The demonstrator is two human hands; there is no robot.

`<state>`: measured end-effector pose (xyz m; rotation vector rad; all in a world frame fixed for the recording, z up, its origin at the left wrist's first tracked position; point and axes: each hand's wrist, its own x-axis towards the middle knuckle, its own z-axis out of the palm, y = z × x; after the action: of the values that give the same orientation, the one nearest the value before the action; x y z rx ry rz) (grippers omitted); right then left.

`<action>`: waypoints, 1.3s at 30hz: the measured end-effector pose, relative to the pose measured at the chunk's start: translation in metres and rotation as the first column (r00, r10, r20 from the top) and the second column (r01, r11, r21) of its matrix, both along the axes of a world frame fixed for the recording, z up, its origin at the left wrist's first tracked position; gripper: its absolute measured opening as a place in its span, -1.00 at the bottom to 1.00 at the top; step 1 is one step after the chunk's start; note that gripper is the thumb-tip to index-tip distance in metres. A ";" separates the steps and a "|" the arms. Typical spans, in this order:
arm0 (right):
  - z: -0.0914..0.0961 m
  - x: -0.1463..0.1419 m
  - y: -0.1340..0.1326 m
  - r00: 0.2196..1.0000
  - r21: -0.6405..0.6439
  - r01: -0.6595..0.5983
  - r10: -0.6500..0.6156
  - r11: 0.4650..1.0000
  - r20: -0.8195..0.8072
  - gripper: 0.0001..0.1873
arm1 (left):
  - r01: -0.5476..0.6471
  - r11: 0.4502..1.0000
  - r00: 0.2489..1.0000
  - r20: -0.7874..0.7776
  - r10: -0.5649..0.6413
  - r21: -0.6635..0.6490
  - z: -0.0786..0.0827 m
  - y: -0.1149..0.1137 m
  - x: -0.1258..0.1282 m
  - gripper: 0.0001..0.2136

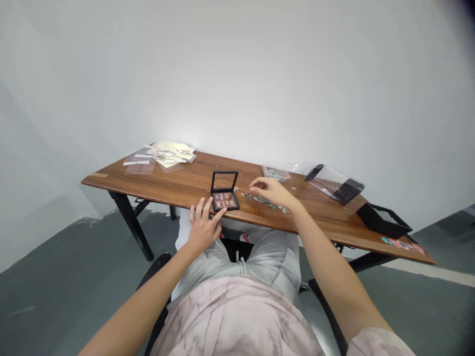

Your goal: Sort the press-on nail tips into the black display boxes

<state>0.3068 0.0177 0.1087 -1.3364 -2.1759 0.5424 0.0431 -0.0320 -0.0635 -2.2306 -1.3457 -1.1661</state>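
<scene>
My left hand [203, 225] rests at the near edge of the wooden table [185, 185], its fingers spread, with the index fingertip at the front corner of a small black display box [224, 200]. The box stands open with its clear lid [224, 181] upright, and rows of small pinkish-brown pieces fill its compartments. My right hand [271, 192] hangs just above a scattered line of small green and grey stones [261, 200], its fingers curled downward. Those fingers hide whether anything is pinched between them.
A clear tub of greenish pieces [276, 173] stands at the back edge. Paper cards and clear bags [166, 155] lie at the far left. A clear sleeve with black strips [335, 184], a black open tray [383, 221] and colourful cards [403, 244] lie on the right.
</scene>
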 end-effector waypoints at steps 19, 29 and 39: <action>-0.035 0.077 0.005 0.973 -0.125 0.156 -0.131 0.980 0.189 -0.80 | 0.001 1.000 1.000 0.024 -0.002 0.003 0.000 0.000 0.001 -0.49; -0.029 0.076 0.015 0.859 0.228 0.208 -0.289 0.951 0.422 -0.78 | 0.001 1.000 1.000 0.012 -0.001 0.003 -0.001 0.000 0.001 -0.48; -0.035 0.075 0.044 0.798 0.192 0.252 -0.315 0.949 0.514 -0.76 | -0.006 1.000 1.000 0.009 0.006 0.015 0.000 0.000 0.001 -0.49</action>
<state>0.3815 0.0613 0.0732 -1.8813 -2.3087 -0.1018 0.0440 -0.0323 -0.0637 -2.2124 -1.3419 -1.1821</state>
